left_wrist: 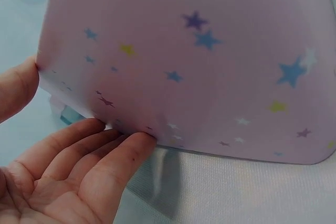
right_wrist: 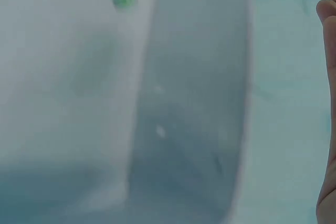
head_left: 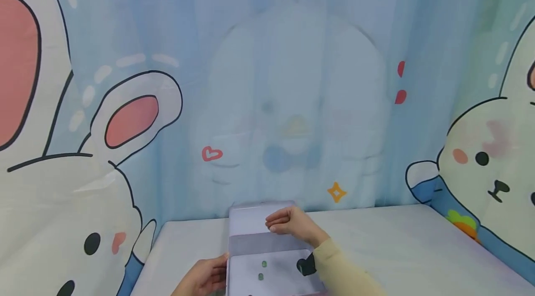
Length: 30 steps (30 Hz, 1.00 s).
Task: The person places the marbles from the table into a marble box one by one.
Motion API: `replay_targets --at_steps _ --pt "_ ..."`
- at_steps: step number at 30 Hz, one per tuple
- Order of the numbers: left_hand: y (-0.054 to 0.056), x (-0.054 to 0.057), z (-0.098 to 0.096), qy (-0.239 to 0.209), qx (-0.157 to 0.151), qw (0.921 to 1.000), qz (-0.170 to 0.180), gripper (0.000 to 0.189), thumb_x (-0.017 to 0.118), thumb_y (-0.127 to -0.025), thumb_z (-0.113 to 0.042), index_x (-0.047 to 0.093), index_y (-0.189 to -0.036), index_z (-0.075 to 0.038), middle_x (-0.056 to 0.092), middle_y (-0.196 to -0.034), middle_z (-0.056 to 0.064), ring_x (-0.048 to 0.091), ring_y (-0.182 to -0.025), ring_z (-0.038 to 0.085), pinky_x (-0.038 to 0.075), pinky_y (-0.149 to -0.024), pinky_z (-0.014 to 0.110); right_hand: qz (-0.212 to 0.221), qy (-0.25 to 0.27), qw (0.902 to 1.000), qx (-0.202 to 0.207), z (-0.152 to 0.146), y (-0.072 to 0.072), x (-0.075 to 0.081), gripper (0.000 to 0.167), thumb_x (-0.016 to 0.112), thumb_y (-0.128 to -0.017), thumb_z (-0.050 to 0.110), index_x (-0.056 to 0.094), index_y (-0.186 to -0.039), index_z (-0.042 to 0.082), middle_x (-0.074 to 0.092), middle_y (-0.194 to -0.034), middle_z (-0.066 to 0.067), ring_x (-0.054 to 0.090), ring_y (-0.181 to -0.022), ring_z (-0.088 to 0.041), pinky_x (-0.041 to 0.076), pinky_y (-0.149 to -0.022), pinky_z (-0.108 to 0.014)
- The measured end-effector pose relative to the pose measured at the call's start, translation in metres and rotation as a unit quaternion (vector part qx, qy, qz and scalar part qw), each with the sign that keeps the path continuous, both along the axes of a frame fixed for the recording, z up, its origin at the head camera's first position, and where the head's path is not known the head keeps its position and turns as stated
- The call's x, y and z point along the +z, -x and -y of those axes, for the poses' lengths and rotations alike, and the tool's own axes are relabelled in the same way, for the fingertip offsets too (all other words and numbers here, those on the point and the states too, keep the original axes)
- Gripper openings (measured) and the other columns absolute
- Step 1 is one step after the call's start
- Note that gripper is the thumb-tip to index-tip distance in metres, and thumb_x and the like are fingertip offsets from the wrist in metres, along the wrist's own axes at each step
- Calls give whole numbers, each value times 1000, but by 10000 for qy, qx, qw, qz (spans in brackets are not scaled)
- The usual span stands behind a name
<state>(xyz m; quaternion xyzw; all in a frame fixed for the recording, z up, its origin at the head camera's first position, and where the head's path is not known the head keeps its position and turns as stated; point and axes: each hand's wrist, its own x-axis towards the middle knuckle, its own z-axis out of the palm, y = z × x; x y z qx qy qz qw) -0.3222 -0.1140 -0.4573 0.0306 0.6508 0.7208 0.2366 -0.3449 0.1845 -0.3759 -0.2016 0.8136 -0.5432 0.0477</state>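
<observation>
A shallow lavender box (head_left: 288, 277) stands with its hinged lid (head_left: 246, 221) laid open toward the curtain. Small green pieces (head_left: 264, 264) lie inside it. My left hand (head_left: 203, 276) holds the box by its left side. In the left wrist view, the thumb and fingers (left_wrist: 118, 163) of that hand are at the edge of the box's star-printed outer face (left_wrist: 210, 93). Above the lid is my right hand (head_left: 296, 225), thumb and fingertips drawn close together; I cannot tell whether a small piece is between them. Only part of that hand (right_wrist: 329, 103) shows in the right wrist view.
A white cloth-covered table (head_left: 388, 240) extends on both sides of the box. Behind it hangs a light-blue curtain (head_left: 355, 124) with printed cartoon animals. Something black (head_left: 307, 266) sits at the right sleeve (head_left: 342, 268), over the box's right part.
</observation>
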Motion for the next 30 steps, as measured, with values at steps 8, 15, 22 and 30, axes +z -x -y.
replay_targets --at_steps 8,15,22,30 --pt "1 0 15 70 -6 10000 46 70 60 -104 -33 40 -138 26 67 -125 29 67 -106 21 56 -103 47 -378 -400 9977 -390 -82 -11 25 40 71 -97 13 64 -128 -10 72 -121 -24 72 -111 -32 61 -94 -37" --pt "1 3 18 163 127 9998 37 68 59 -105 -32 42 -138 24 67 -125 29 68 -104 21 57 -101 46 99 -920 9856 -1417 -145 -32 2 40 74 -94 15 66 -125 -9 75 -118 -20 74 -107 -29 62 -90 -39" --pt "0 2 11 172 176 9996 152 68 60 -104 -33 43 -138 23 71 -118 23 70 -100 20 59 -97 43 685 -1055 9716 -2002 -178 -48 -36 38 77 -91 11 67 -123 -8 74 -117 -22 74 -102 -28 63 -88 -40" --pt "-1 2 1 111 -30 9999 111 67 60 -104 -33 43 -138 23 72 -118 21 70 -101 18 60 -97 42 1171 -1272 9571 -2325 -194 -64 -62 29 73 -90 -2 69 -118 -7 77 -106 -15 74 -96 -22 63 -85 -37"
